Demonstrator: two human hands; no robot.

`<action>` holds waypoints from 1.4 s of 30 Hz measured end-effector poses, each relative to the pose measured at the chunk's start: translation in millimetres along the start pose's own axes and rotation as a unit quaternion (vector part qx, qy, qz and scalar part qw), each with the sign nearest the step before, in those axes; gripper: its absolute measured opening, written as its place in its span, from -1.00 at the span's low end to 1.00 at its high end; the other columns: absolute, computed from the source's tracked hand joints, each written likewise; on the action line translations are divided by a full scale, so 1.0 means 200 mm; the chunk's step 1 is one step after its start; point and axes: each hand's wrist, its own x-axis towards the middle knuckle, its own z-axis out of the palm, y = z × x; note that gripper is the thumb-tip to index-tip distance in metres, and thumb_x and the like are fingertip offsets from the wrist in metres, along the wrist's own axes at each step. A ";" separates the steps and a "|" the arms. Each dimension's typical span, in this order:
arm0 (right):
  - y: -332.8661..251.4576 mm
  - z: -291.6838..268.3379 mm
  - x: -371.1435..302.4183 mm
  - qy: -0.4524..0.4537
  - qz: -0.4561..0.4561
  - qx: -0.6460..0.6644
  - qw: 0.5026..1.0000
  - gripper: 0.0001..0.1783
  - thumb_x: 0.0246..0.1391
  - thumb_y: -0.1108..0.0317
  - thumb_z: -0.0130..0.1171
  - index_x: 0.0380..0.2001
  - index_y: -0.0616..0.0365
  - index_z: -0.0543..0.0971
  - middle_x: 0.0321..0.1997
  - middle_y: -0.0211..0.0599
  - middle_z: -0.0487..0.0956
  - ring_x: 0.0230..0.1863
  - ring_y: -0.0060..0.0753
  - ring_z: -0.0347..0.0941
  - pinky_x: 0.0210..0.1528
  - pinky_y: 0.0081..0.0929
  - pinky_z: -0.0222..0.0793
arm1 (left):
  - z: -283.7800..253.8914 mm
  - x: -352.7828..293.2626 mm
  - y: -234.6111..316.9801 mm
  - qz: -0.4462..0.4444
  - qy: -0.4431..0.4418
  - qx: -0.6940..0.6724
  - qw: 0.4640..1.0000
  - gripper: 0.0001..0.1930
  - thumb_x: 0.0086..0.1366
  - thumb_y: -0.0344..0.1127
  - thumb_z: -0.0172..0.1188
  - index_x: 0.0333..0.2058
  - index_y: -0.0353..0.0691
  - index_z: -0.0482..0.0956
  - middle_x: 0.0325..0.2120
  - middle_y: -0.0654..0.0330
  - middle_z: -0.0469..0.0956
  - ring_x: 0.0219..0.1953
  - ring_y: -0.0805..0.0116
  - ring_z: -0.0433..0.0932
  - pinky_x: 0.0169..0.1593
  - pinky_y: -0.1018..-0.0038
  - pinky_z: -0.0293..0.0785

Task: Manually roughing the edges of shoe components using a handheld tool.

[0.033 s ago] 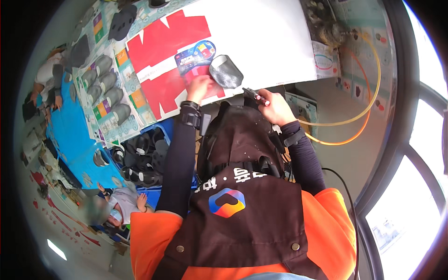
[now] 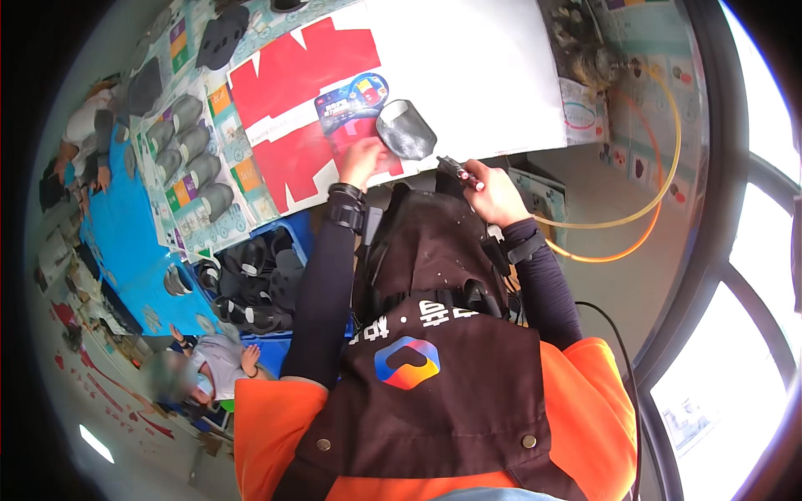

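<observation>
A dark grey, rounded shoe-shaped piece (image 2: pixel 406 134) with a pale opening lies on the white tabletop near its front edge. Just to its left, my left hand (image 2: pixel 365 161) hovers over a red cut sheet (image 2: pixel 292 171), fingers loosely bent and apart, with nothing visible in them. My right hand (image 2: pixel 494 194) is closed around a slim dark tool (image 2: pixel 459 172) with reddish marks, whose tip points up and left toward the grey piece. The tool's exact kind is not clear. A printed blue and pink card (image 2: pixel 351 102) lies beyond my left hand.
Rows of grey shoes (image 2: pixel 194 144) stand at the left of the white table (image 2: pixel 476 67). Below them, a blue crate (image 2: pixel 299 230) holds dark shoes. Yellow and orange hoses (image 2: pixel 660 196) loop at right. Other people are at a blue-covered table (image 2: pixel 125 242).
My left hand has shifted slightly down and right, and its fingers show more sharply. My right hand and the tool have barely moved.
</observation>
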 end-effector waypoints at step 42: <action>0.14 -0.33 0.58 0.130 -0.121 -0.285 0.942 -0.43 0.00 0.51 0.11 0.15 0.31 0.43 0.22 0.18 0.40 0.28 0.27 0.27 0.35 0.05 0.19 | -0.87 -0.92 -0.17 0.293 0.275 -0.224 0.888 -0.79 0.33 -0.32 0.27 -0.15 -0.33 0.60 -0.22 0.11 0.59 -0.19 0.26 0.66 -0.04 0.33 0.65</action>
